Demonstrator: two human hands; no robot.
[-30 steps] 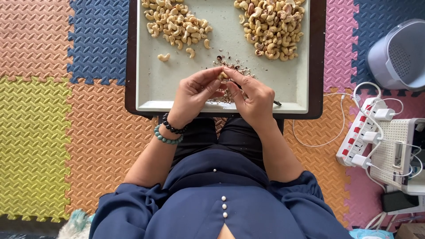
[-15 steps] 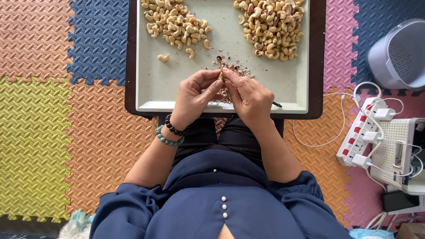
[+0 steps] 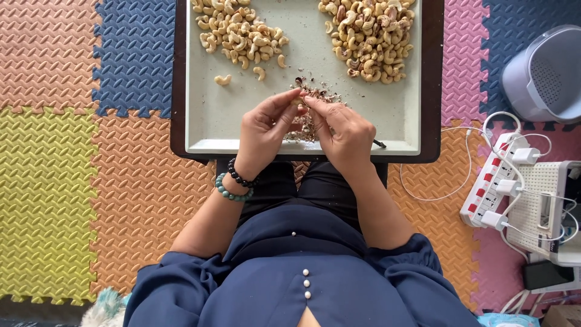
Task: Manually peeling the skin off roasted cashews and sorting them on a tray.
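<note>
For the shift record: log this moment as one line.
left hand: pinching cashew | right hand: fingertips on same cashew | below: husk scraps on tray | piles: peeled left, unpeeled right

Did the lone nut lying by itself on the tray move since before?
No. The lone nut lies at the same spot on the tray, just below the left pile.

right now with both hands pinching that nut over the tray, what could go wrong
The left hand and right hand meet over the pile of skins, so a dropped nut could land in that litter. Flicked skins might reach the peeled pile nearby. The tray overhangs the lap; a knee shift could tip it.
</note>
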